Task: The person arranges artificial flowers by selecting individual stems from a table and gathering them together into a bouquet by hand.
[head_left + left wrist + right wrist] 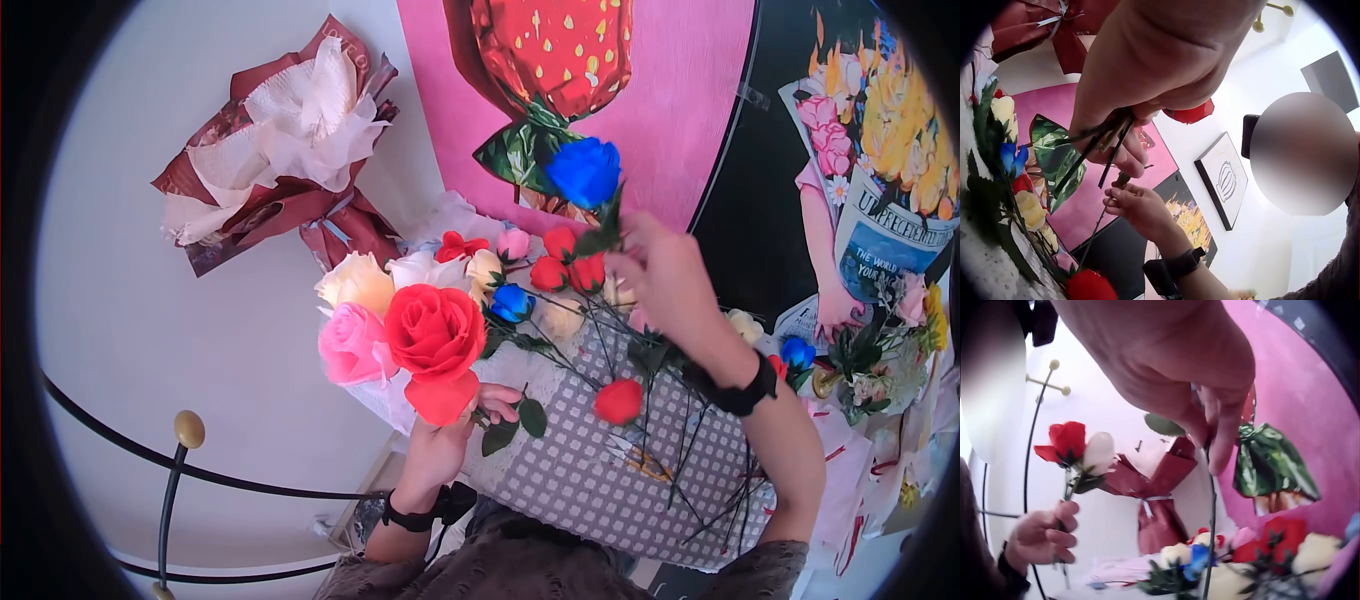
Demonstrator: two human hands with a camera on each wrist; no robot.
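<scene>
My left hand [440, 455] holds a bunch of artificial roses by their stems [1109, 140]. In the head view the bunch shows a large red rose [435, 330], a pink rose [352, 343], a cream rose [355, 285] and a white rose [428, 268]. Cut stem ends stick out below the curled fingers in the left wrist view. Raised over the far side of the table, my right hand [665, 275] pinches a single blue rose [585, 172] just under its bloom. Its long dark stem [1212, 531] hangs down from the fingertips in the right wrist view.
Loose roses, including a red one [618, 401] and a small blue one [512, 302], lie on the checked tablecloth [560, 480]. A maroon-wrapped bouquet [335, 235] stands at the back left. Paintings [680, 120] lean behind. A black metal rail [280, 483] curves at left.
</scene>
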